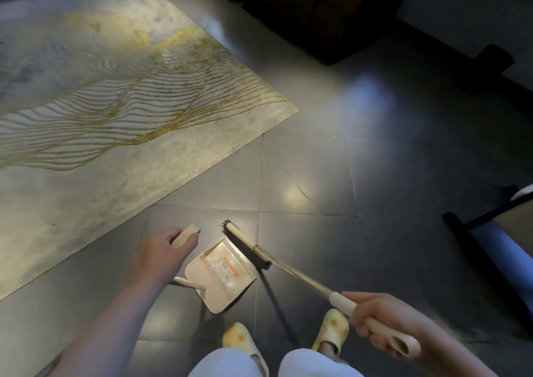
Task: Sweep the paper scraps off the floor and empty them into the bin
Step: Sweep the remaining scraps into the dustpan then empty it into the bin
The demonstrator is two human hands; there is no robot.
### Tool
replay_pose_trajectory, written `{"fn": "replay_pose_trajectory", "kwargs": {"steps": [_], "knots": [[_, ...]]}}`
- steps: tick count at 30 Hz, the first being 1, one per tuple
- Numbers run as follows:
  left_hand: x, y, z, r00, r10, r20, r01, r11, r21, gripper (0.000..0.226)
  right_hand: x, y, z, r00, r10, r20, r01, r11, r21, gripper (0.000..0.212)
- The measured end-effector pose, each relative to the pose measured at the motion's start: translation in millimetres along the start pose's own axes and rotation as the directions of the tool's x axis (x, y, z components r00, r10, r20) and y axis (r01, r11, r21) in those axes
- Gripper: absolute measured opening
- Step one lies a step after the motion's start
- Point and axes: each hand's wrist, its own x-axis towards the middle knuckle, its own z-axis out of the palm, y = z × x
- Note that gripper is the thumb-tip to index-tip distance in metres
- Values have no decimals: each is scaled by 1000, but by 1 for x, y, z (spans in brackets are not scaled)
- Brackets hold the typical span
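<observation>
An orange label point(230, 266) is seen inside the dustpan point(220, 275), but its writing is too small to be read. White paper scraps point(219, 270) are gathered in the pan, which rests tilted on the dark tiled floor point(317, 175). The pan's upright handle point(184, 235) is gripped by the left hand point(164, 250); the broom point(291, 270) handle is clasped by the right hand point(375, 319), its head at the pan's mouth. A patterned rug point(115, 102) is cut off at left.
</observation>
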Motion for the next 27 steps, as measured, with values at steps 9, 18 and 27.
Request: {"fn": "replay_pose_trajectory", "kwargs": {"steps": [9,18,27], "knots": [[-12,8,4,1000,13,14,-12,999,-52,19,45,-9,59,1000,0,19,2,998,-59,38],[-19,28,0,998,-29,57,40,981,-192,26,16,-7,-20,982,-81,168,31,960,278,45],[-21,151,64,985,96,145,-53,959,-277,27,-30,-3,-91,983,-167,-76,183,861,474,38]]}}
